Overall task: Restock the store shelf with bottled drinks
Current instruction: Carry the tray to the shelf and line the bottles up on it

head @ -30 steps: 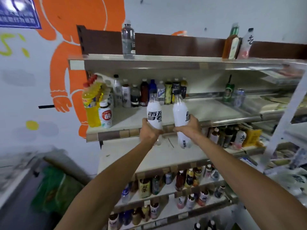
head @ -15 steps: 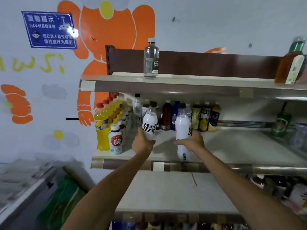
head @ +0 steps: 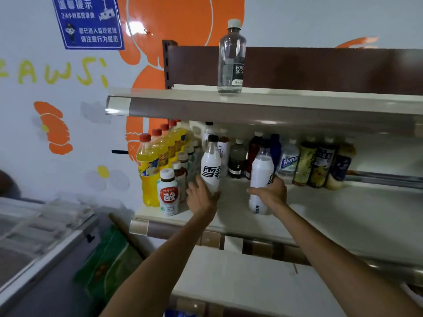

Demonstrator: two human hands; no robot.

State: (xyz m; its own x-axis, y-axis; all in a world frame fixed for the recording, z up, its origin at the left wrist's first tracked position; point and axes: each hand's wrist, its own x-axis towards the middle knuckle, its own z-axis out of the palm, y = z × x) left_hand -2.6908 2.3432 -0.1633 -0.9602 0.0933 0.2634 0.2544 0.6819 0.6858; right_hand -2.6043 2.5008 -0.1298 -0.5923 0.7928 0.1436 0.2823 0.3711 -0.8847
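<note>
Right now both hands are in under the upper shelf (head: 229, 108), each w/ a white, black-capped drink. The left hand (head: 202, 199) has its fingers (head: 192, 187) wrapped round the lower part of the left white bottle (head: 211, 167), held over the middle shelf (head: 343, 216); the base is hidden behind the hand. The right hand (head: 272, 193) grips the right white bottle (head: 261, 175) at mid-body, base low by the shelf board; touching or not, can't tell.

Risks, as judged: the back row of mixed bottles (head: 238, 159) stands just behind both, so pushing in too far could domino it. The left wrist passes near the small red-label bottle (head: 168, 194) at the front edge; a brush could knock it off. Setting down two at once splits attention, and a tilted bottle may topple.
</note>
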